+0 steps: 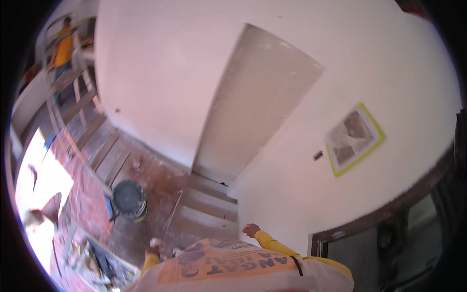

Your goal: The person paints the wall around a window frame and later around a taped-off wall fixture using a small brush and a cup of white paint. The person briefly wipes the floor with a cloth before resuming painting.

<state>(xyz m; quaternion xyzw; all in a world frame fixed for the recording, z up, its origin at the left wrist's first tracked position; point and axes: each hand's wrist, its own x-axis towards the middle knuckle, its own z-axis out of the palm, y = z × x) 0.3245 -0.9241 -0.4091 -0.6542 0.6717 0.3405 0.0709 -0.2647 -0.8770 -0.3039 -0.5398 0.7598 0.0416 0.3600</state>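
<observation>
My left hand is low at the front, its fingers closed around a small whitish lump that looks like crumpled cloth or paper. To the right, my right hand is held in front of the white wall, beside the steps. Its fingers are curled in, and whether anything is inside them is hidden. Yellow sleeves cover both forearms. Between the hands, my printed white-and-orange shirt fills the lower edge. A few grey-brown steps lead up to a tall beige panel set in the wall.
A round bucket stands on the stained floor, left of the steps. Behind it leans a ladder; a person in a yellow shirt is beyond. A container of clutter sits lower left. A green-edged board hangs near a wall socket.
</observation>
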